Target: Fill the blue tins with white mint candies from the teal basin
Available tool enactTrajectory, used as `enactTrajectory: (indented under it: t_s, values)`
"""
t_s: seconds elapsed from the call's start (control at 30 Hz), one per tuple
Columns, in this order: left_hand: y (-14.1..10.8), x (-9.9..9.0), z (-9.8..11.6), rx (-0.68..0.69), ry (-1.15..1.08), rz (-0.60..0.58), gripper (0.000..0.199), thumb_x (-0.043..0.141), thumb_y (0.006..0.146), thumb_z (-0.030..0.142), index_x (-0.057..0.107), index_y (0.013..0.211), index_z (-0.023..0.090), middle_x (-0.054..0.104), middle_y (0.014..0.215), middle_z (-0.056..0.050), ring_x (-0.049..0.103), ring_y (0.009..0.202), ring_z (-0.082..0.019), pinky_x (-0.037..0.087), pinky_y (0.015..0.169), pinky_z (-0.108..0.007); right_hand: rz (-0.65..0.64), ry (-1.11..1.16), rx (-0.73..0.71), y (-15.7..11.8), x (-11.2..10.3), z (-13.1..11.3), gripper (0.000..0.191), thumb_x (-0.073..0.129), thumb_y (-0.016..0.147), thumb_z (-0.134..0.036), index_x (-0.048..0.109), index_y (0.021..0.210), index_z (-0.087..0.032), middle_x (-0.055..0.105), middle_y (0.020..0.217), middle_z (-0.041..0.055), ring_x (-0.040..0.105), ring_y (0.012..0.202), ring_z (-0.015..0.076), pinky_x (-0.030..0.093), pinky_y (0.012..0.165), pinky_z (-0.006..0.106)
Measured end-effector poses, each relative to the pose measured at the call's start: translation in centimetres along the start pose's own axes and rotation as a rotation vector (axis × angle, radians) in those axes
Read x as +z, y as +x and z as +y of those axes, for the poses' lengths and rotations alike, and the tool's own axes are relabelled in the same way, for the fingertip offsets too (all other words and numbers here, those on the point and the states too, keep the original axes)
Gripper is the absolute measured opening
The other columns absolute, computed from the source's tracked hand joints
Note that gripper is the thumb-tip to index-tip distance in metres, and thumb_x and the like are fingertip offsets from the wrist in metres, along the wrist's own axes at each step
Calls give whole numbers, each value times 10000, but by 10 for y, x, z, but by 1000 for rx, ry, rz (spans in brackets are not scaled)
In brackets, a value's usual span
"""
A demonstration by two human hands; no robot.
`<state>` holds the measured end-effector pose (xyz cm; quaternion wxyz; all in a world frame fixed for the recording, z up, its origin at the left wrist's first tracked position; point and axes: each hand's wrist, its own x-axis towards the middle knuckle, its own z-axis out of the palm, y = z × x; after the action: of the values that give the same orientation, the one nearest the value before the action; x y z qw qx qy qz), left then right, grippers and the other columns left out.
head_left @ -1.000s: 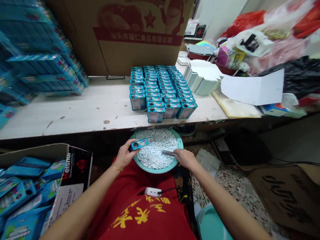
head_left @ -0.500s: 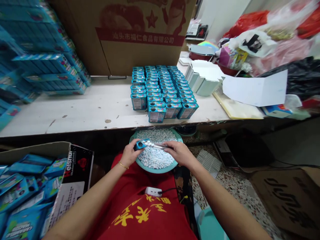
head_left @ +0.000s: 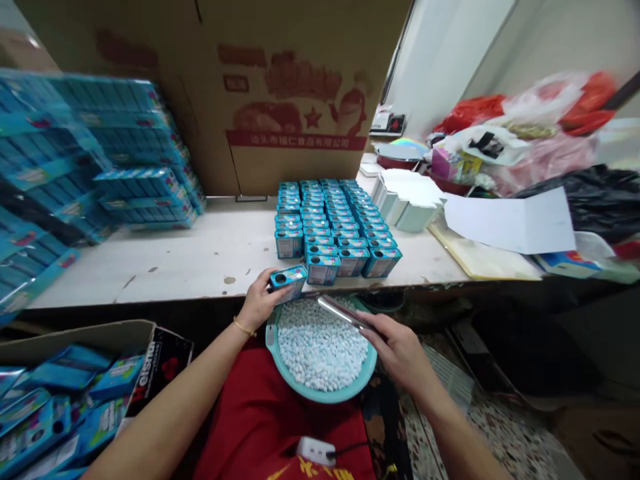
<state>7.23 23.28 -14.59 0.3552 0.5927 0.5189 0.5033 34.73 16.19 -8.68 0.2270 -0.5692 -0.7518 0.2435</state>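
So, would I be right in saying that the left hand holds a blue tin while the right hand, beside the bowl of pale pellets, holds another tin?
Not quite: the head view shows the right hand holding a metal tool, not another tin. The left hand does hold a blue tin, and the right is beside the bowl of pale pellets.

Your blue box (head_left: 294,275), dark hole facing up, is beside your turquoise basin's (head_left: 327,397) far rim; your silver scoop (head_left: 343,312) slants over pale pellets (head_left: 323,357).
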Motion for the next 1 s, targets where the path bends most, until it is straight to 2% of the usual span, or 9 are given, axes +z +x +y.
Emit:
enactTrajectory:
  t_s: [0.13,0.23,0.3,0.43,0.5,0.73,0.83,0.93,1.0]
  values:
    - [69,4,-23,34,157,57,379,630,662,335,535,992,173,562,939,-49,541,863,-175,438,778,-295,-8,96,86,-15,13,19,325,450,812,-384,599,1070,-255,621,1084,49,556,1012,202,429,892,340]
    - [92,3,-38,-41,390,99,320,633,653,289,562,940,166,565,916,-77,551,887,-222,423,795,-343,-63,138,151,-26,27,28,327,466,796,-405,612,1055,-268,624,1088,45,559,1017,210,432,897,344]
    - [90,-1,-43,-97,469,150,366,624,659,267,544,997,152,559,954,-110,544,934,-256,406,818,-376,-94,157,171,-30,37,32,321,472,788,-410,621,1041,-279,628,1083,41,560,1016,214,434,895,346]
    - [71,-4,-44,-40,460,177,787,689,598,332,324,1261,115,426,1210,-184,415,1147,-295,355,914,-384,-142,162,174,-28,57,37,314,490,774,-406,638,1018,-274,636,1068,42,564,1011,222,427,904,352]
    - [69,0,-44,-81,439,172,901,687,595,391,231,1311,90,384,1239,-215,404,1156,-311,361,907,-385,-150,160,175,-24,65,37,304,506,764,-406,648,1000,-277,645,1050,43,573,994,227,433,894,355]
    - [114,25,-42,-253,478,211,725,666,621,358,352,1253,190,501,1067,-122,535,987,-262,416,815,-338,-126,163,184,-29,67,38,338,493,775,-418,641,1028,-249,639,1067,46,570,1004,207,434,891,307]
    - [125,30,-42,-296,505,218,803,671,611,350,299,1291,142,478,1110,-158,527,1010,-285,421,821,-348,-98,184,214,-36,69,45,351,507,762,-426,650,1017,-232,645,1055,50,580,992,210,445,877,292]
    - [110,19,-47,-278,492,258,881,679,602,362,251,1311,62,428,1167,-209,519,1023,-291,421,842,-352,-74,184,246,-37,75,57,355,530,737,-433,662,994,-228,656,1030,52,589,975,220,455,864,298]
    - [84,-10,-54,-208,453,319,792,649,640,374,310,1280,51,436,1157,-198,566,924,-235,436,829,-328,-81,175,276,-36,79,67,376,533,719,-450,667,978,-212,658,1021,62,590,972,234,454,865,317]
